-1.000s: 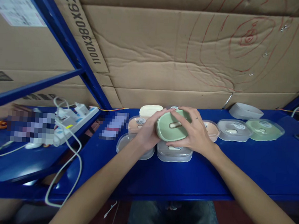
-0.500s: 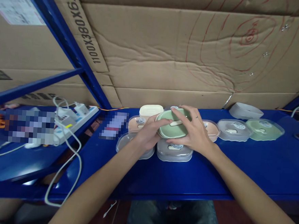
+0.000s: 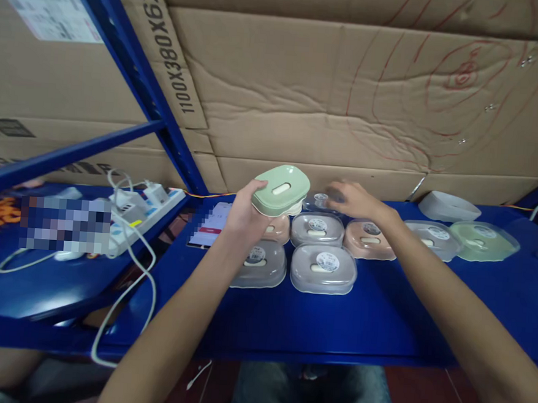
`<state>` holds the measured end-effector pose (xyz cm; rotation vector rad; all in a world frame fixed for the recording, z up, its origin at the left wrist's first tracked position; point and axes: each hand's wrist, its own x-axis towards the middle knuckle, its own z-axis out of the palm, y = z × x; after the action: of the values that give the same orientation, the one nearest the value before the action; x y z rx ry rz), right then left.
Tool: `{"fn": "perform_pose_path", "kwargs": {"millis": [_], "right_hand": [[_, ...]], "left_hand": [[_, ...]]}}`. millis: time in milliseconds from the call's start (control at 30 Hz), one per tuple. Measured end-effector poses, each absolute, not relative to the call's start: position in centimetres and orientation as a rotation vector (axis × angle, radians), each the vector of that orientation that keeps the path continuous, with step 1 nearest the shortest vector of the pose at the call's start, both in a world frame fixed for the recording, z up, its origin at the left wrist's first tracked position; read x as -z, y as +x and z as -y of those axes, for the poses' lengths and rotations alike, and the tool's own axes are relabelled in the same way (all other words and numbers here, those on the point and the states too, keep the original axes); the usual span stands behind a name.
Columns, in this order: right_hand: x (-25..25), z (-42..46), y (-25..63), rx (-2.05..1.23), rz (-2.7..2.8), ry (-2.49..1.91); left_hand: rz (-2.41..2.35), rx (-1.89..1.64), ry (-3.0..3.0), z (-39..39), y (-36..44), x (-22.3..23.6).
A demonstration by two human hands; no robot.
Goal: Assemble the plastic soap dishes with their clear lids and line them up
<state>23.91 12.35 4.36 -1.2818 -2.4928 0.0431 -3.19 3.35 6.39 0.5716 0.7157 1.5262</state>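
Note:
My left hand [image 3: 248, 215] grips a light-green plastic box [image 3: 293, 180] with rounded corners and a cream oblong piece set in its top. It is raised and tilted above the table, with a pale edge showing beneath. My right hand [image 3: 356, 200] reaches to the back of the table, its fingers curled at the right end of a clear plastic cover [image 3: 312, 201] with a round sticker. Below the hands sit grey boxes [image 3: 321, 279] [image 3: 317, 229] under clear covers. Peach boxes [image 3: 369, 248] [image 3: 277, 228] flank the rear grey one. Another grey box [image 3: 264, 269] lies under my left wrist.
Farther right stand a grey box [image 3: 432, 240], a green box [image 3: 482, 241] and a frosted tray [image 3: 448, 206]. A phone [image 3: 212, 222] lies at left, beside a power strip [image 3: 158, 206] with a white cable [image 3: 144, 303] hanging over the edge. Cardboard [image 3: 295, 93] stands behind.
Both hands were on the green box. My right hand has let it go and moved back to the clear cover. My left hand has carried the box leftward and up, turning it.

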Motion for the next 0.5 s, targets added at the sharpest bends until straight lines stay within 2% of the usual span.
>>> {"fn": "perform_pose_path", "kwargs": {"millis": [200,500], "right_hand": [[-4.1,-15.3,24.0,-0.323,2.628,-1.444],[-4.9,-12.5,26.1,-0.044,2.367,-1.237]], "left_hand": [[-0.688,-1.517,0.491,-3.2,-3.2,-6.5],[-0.722,-1.485,0.493,-3.0,-2.5,-6.2]]}}
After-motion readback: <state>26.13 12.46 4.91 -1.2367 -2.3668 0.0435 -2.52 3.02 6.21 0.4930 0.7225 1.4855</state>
